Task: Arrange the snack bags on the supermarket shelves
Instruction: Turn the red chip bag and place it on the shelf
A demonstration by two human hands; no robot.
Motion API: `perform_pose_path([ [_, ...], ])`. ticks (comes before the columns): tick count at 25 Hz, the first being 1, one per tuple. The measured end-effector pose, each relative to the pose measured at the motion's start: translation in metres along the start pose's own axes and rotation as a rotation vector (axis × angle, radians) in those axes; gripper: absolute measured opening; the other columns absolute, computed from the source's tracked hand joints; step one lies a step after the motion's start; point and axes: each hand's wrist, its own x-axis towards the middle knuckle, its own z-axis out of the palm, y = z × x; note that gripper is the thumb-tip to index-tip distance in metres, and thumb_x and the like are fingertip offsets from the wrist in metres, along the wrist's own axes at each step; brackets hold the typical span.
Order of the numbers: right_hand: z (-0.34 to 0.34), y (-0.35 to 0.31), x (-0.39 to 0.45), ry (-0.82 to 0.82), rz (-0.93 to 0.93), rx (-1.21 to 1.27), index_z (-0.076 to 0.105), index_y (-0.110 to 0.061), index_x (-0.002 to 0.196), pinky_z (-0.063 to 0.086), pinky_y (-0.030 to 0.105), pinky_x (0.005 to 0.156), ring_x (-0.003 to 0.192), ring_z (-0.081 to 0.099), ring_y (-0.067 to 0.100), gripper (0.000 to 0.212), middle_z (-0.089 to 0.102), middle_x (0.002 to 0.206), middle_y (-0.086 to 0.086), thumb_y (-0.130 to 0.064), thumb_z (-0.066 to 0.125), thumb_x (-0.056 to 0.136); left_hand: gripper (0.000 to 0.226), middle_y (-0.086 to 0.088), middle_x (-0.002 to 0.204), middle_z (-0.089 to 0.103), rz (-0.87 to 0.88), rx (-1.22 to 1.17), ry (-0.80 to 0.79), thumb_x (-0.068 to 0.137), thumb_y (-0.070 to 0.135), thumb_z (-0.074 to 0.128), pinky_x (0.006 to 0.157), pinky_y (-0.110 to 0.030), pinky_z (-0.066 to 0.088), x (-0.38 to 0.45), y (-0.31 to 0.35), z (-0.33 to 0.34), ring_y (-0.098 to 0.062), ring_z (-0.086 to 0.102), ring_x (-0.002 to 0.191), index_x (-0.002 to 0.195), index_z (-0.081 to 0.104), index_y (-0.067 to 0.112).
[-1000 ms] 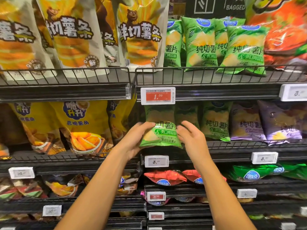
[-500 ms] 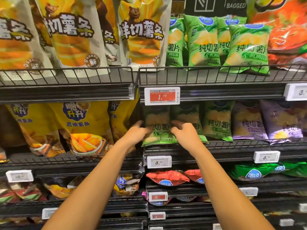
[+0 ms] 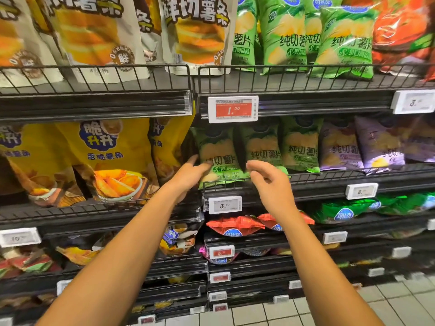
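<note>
A green chip bag stands upright at the left end of the middle shelf, behind the wire rail. My left hand touches its left lower edge with its fingertips, thumb raised. My right hand hovers just off the bag's right side, fingers loosely curled and holding nothing. More green bags and purple bags stand in a row to the right.
Yellow bags fill the shelf section to the left. White fries bags and green bags stand on the shelf above. Price tags clip to the rails. Red bags lie on the lower shelf; tiled floor shows at bottom right.
The green bag went from in front of the shelf into place behind the rail. My right hand has let go and drawn back a little; my left hand stays at the bag's edge.
</note>
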Motion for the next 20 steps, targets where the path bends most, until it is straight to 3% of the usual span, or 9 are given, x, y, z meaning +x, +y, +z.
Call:
perform_pose_path([
  [3,-0.001,0.024,-0.041,0.058,0.088,0.067,0.073,-0.045,0.089,0.056,0.024,0.081,0.094,0.07,0.008,0.025,0.076,0.096,-0.014,-0.024,0.061,0.09,0.07,-0.012,0.151,0.043,-0.015,-0.002,0.013,0.097,0.039,0.055,0.111,-0.04,0.038,0.005,-0.002,-0.002,-0.026,0.044,0.135,0.155,0.022,0.017],
  [5,0.002,0.048,-0.063,0.033,0.155,-0.03,0.074,-0.039,0.088,0.055,0.028,0.087,0.098,0.069,0.009,0.025,0.075,0.094,-0.013,-0.017,0.063,0.094,0.072,-0.01,0.154,0.04,-0.022,-0.006,0.004,0.097,0.041,0.054,0.112,-0.042,0.037,0.005,-0.001,-0.002,-0.027,0.041,0.137,0.156,0.019,0.019],
  [7,0.006,0.069,-0.08,-0.024,0.23,-0.134,0.074,-0.029,0.101,0.051,0.03,0.096,0.106,0.066,0.013,0.022,0.072,0.104,-0.012,-0.01,0.063,0.094,0.072,-0.006,0.158,0.033,-0.017,-0.012,0.002,0.097,0.041,0.053,0.115,-0.044,0.034,0.0,-0.001,0.0,-0.025,0.037,0.14,0.156,0.017,0.02],
  [9,0.009,0.085,-0.089,-0.083,0.262,-0.264,0.071,-0.019,0.118,0.044,0.027,0.103,0.117,0.061,0.017,0.028,0.068,0.119,-0.003,-0.009,0.063,0.093,0.069,-0.004,0.152,0.04,0.023,-0.037,0.077,0.097,0.041,0.053,0.113,-0.047,0.037,-0.014,-0.006,0.0,-0.021,0.045,0.131,0.155,0.023,0.021],
  [12,0.012,0.1,-0.091,-0.136,0.164,-0.487,0.058,-0.016,0.138,0.024,0.022,0.113,0.14,0.042,0.022,0.046,0.055,0.144,0.003,-0.013,0.066,0.092,0.04,0.002,0.127,0.056,0.172,-0.215,0.283,0.098,0.026,0.055,0.107,-0.04,0.044,-0.061,-0.038,0.005,-0.009,0.055,0.11,0.137,0.047,0.021],
  [14,0.017,0.107,-0.088,-0.159,0.103,-0.606,0.047,-0.017,0.148,0.016,0.032,0.12,0.151,0.024,0.023,0.06,0.043,0.156,0.003,-0.02,0.068,0.092,0.023,0.007,0.119,0.064,0.211,-0.265,0.344,0.097,0.015,0.056,0.099,-0.03,0.048,-0.101,-0.072,0.012,-0.002,0.059,0.105,0.119,0.058,0.024],
  [17,0.024,0.117,-0.077,-0.254,0.001,-0.816,0.032,-0.02,0.155,0.009,0.043,0.125,0.154,0.012,0.027,0.081,0.029,0.163,0.006,-0.034,0.073,0.088,0.023,0.007,0.112,0.069,0.078,-0.249,0.228,0.096,0.007,0.057,0.093,-0.027,0.05,-0.128,-0.109,0.03,-0.001,0.063,0.099,0.108,0.064,0.025],
  [20,0.033,0.125,-0.064,-0.327,-0.064,-0.981,0.028,-0.019,0.155,0.003,0.046,0.124,0.148,0.021,0.033,0.092,0.034,0.157,0.013,-0.044,0.076,0.082,0.027,-0.004,0.123,0.064,-0.098,-0.175,0.103,0.098,0.007,0.055,0.103,-0.033,0.045,-0.125,-0.127,0.046,-0.012,0.06,0.109,0.124,0.059,0.014],
])
